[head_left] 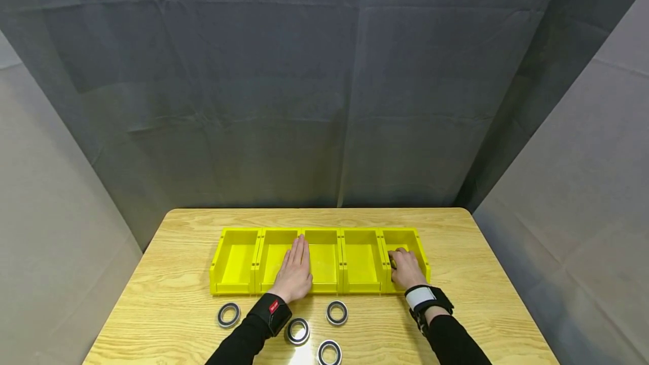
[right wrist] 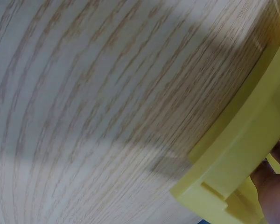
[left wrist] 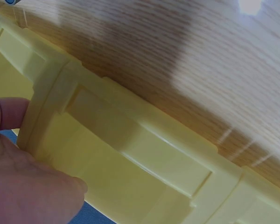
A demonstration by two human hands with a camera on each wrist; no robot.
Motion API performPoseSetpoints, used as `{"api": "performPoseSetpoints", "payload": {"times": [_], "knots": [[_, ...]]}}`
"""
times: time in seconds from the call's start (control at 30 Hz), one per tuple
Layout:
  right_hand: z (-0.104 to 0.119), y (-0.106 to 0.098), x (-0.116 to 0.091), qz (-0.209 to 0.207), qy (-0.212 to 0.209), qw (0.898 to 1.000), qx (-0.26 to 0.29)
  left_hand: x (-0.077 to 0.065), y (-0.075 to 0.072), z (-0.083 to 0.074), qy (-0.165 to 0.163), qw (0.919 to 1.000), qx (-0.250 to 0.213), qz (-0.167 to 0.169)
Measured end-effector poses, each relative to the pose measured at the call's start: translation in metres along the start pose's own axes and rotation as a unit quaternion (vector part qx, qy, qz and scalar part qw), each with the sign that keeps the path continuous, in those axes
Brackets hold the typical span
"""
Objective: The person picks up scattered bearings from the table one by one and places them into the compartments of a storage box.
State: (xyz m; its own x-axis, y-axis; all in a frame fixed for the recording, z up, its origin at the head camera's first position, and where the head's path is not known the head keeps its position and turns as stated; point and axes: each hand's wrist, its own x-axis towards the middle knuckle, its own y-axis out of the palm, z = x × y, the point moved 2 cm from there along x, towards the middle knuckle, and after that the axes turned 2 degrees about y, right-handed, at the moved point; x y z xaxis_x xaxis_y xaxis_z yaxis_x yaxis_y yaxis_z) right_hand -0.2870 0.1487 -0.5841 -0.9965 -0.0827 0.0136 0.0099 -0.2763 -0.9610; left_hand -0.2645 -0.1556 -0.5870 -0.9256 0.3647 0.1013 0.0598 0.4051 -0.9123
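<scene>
A row of yellow plastic bins (head_left: 324, 289) stands on the wooden table. My left hand (head_left: 295, 275) rests on the divider between the second and third bins from the left, fingers straight and together. In the left wrist view, thumb and fingers of the left hand (left wrist: 32, 186) lie on either side of that divider (left wrist: 42, 105). Inside the rightmost bin is my right hand (head_left: 407, 269), fingers curled; it seems to pinch a bearing, mostly hidden by the fingers. Only part of the right hand (right wrist: 273, 186) shows in the right wrist view, past the bin's front wall (right wrist: 238, 154).
Several ball bearings lie before the bins: one bearing (head_left: 220, 316) left of the left wrist, one (head_left: 290, 338) beside it, another (head_left: 330, 319) further right, and one (head_left: 322, 358) at the bottom edge. Grey curtains (head_left: 324, 100) hang behind the table (head_left: 487, 308).
</scene>
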Motion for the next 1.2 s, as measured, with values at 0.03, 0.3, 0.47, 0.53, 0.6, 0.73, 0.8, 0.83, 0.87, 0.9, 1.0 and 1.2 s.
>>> {"api": "performPoseSetpoints", "payload": {"times": [0.03, 0.3, 0.47, 0.53, 0.6, 0.73, 0.8, 0.83, 0.87, 0.9, 1.0, 1.2], "knots": [[0.0, 0.0, 0.0, -0.001, 0.0, 1.0, -0.001, 0.0, 0.0, 0.0, 0.0, 1.0, -0.001, 0.0], [0.002, 0.001, 0.0, -0.005, 0.015, 1.0, 0.0, -0.001, -0.002, -0.001, -0.002, 0.9999, -0.016, 0.004], [0.002, 0.002, -0.001, -0.012, 0.016, 1.0, -0.003, -0.001, -0.002, -0.002, -0.003, 0.9999, -0.016, 0.004], [0.002, 0.002, -0.001, -0.016, 0.015, 1.0, -0.004, -0.001, -0.001, -0.001, -0.002, 0.9999, -0.013, 0.003], [0.002, 0.001, -0.003, -0.017, 0.016, 1.0, -0.002, -0.001, -0.001, -0.001, 0.0, 0.9999, -0.014, 0.0], [0.004, -0.002, -0.008, -0.015, 0.022, 1.0, 0.013, 0.0, 0.0, 0.0, -0.001, 1.0, -0.009, 0.002], [0.004, -0.004, -0.011, -0.019, 0.021, 0.999, 0.019, 0.0, -0.001, 0.0, -0.002, 0.9999, -0.012, 0.003], [0.004, -0.005, -0.012, -0.021, 0.02, 0.999, 0.023, 0.0, -0.002, -0.001, -0.003, 0.9999, -0.011, 0.005], [0.004, -0.006, -0.013, -0.024, 0.017, 0.999, 0.023, 0.0, -0.002, -0.001, -0.003, 0.9999, -0.012, 0.006], [0.003, -0.006, -0.014, -0.026, 0.015, 0.999, 0.025, 0.0, -0.003, -0.001, -0.002, 0.9999, -0.014, 0.005], [0.004, -0.009, -0.017, -0.035, 0.012, 0.999, 0.036, -0.001, -0.005, -0.003, -0.003, 0.9998, -0.017, 0.008], [0.006, -0.015, -0.022, -0.055, 0.017, 0.996, 0.064, -0.002, -0.007, -0.005, -0.005, 0.9996, -0.024, 0.011]]}}
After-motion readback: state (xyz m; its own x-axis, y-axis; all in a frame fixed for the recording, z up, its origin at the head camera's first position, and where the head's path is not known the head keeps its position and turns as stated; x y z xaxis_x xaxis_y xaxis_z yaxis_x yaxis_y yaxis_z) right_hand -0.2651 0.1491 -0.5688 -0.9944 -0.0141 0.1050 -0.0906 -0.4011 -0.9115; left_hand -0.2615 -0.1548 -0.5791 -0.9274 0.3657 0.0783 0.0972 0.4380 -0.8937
